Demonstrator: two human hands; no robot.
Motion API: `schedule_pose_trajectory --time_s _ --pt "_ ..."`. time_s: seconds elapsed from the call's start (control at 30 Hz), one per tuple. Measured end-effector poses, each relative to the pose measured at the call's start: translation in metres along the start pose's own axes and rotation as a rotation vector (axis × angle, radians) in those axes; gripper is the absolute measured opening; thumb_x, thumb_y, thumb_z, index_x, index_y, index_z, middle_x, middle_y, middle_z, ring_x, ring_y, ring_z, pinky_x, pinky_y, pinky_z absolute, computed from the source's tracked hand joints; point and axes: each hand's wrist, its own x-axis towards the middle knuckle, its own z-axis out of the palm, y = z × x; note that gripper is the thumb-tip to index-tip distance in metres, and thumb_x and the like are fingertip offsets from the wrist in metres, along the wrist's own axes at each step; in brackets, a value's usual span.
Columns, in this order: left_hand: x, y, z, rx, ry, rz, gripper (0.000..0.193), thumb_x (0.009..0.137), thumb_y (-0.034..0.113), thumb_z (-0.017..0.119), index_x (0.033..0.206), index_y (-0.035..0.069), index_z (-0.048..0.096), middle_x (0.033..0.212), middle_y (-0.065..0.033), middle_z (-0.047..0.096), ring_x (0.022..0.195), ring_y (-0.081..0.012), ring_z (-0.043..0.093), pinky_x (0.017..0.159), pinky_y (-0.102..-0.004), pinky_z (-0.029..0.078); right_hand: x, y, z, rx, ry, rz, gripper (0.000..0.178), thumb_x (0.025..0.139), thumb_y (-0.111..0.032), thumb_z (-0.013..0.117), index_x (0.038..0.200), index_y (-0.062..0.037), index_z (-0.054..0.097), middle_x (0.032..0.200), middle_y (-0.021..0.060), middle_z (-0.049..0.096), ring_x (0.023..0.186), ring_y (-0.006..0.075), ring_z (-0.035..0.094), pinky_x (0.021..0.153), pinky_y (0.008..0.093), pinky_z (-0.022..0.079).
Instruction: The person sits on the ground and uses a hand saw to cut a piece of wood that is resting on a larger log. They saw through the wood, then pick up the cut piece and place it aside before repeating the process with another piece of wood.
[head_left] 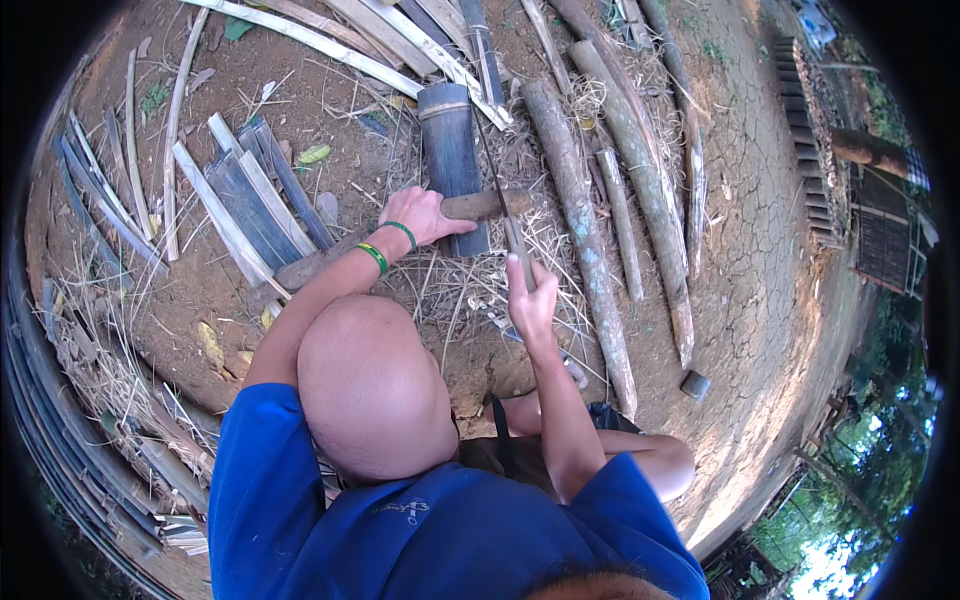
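Note:
My left hand [425, 216] is closed round a short brown wooden stick [485, 205], pressing it across a dark bamboo section [452, 150]. The far end of the bamboo has a pale band round it. In my right hand [533, 290] is the handle of a machete [515, 240], my thumb laid along it. Its thin dark blade points away from me and crosses the stick just right of my left hand, beside the bamboo. Whether the edge touches the stick I cannot tell.
Split bamboo pieces [255, 190] lie at the left, and pale strips [330, 45] at the far side. Several logs [575, 215] lie at the right, near a small dark block [695, 385]. Dry shavings [470, 285] cover the soil. My bent knee [375, 390] is close to my left forearm.

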Motion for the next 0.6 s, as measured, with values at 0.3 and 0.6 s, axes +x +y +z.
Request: schedule_pose_trajectory --time_s 0.3,0.6 --pt "0.014 -0.009 0.004 -0.082 -0.1 -0.03 0.094 0.072 0.087 0.06 0.095 -0.003 0.077 0.101 -0.0255 0.074 0.096 -0.0393 0.072 0.09 -0.0461 0.056 0.007 0.023 -0.003 -0.032 0.013 -0.177 0.037 0.1 -0.021 0.063 0.07 0.0004 0.059 0.053 0.0036 0.05 0.048 0.0097 0.041 0.047 0.0337 0.03" --pt "0.004 0.001 0.008 -0.082 -0.225 0.014 0.099 0.068 0.088 0.062 0.098 -0.005 0.076 0.104 -0.0279 0.072 0.103 -0.0391 0.07 0.094 -0.046 0.055 -0.033 0.059 0.001 0.012 0.055 -0.146 0.04 0.1 -0.023 0.061 0.066 -0.0019 0.056 0.055 0.0016 0.051 0.051 0.01 0.045 0.051 0.0327 0.034"
